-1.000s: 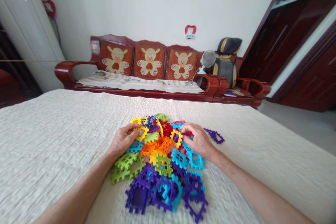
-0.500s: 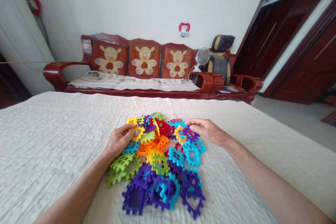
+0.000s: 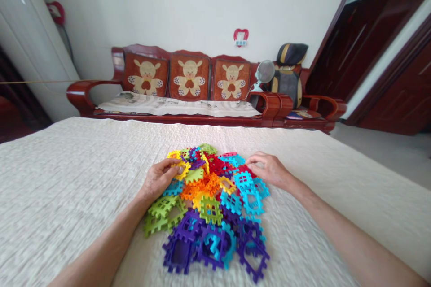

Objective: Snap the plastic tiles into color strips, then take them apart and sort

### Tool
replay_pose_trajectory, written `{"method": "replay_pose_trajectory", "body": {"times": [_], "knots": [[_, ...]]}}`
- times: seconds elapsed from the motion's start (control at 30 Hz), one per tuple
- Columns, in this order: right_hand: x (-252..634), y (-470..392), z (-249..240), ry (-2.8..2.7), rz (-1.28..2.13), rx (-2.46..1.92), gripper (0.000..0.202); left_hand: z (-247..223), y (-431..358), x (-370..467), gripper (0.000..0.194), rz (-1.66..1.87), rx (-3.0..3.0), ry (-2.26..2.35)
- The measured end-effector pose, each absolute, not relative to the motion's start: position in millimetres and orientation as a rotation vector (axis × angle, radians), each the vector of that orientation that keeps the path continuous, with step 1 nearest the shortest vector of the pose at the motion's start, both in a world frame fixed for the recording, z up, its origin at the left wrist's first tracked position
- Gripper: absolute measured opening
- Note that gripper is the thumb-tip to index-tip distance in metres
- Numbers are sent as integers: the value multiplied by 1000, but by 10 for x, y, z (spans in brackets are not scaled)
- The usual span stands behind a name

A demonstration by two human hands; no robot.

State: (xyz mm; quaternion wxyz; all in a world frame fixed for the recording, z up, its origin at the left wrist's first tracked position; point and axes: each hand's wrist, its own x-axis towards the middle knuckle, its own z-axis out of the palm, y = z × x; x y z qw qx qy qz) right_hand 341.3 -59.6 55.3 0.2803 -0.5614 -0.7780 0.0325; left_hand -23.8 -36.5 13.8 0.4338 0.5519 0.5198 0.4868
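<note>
A pile of colourful notched plastic pieces lies on a cream textured cloth [image 3: 90, 179]. My left hand [image 3: 161, 178] is at the pile's left side, its fingers closed on a yellow piece [image 3: 182, 170]. On the right, my right hand [image 3: 267, 169] has thumb and fingers together at the edge of a red piece [image 3: 247, 170]. Light blue pieces [image 3: 253, 202] lie just below that hand. Orange pieces [image 3: 198, 187] fill the middle, green pieces [image 3: 163, 206] the left, and purple pieces [image 3: 178, 251] the near end. A yellow-orange piece [image 3: 227, 185] rests near the centre.
Beyond the cloth stands a dark red wooden sofa [image 3: 81, 92] with three bear cushions [image 3: 189, 76]. A small fan [image 3: 265, 71] is by its right armrest, beside a chair with a black and tan cushion [image 3: 288, 85].
The purple piece by my right hand is no longer there, and a red piece now shows at its fingers. The yellow-orange piece lies nearer the centre. The whole view has shifted slightly.
</note>
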Motion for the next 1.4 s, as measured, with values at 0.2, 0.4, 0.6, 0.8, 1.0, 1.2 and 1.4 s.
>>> {"method": "replay_pose_trajectory", "body": {"times": [0.2, 0.4, 0.6, 0.8, 1.0, 1.2, 1.4], "knots": [[2789, -691, 430, -2392, 17, -1206, 16, 85, -342, -251, 43, 1231, 1370, 1270], [2721, -676, 442, -2491, -65, -1379, 17, 65, -326, -262, 41, 1235, 1399, 1274], [2603, -689, 425, -2438, -66, -1589, 14, 103, -340, -242, 40, 1232, 1374, 1274], [2583, -708, 401, -2347, -38, -1649, 14, 54, -318, -257, 46, 1230, 1376, 1278], [2741, -692, 575, -2268, 175, -1507, 20, 77, -335, -243, 43, 1216, 1369, 1282], [2783, -763, 725, -2122, 500, -1510, 29, 65, -327, -245, 39, 1240, 1411, 1258], [2802, -999, 750, -1810, 823, -1560, 31, 23, -300, -266, 41, 1197, 1522, 1324]]}}
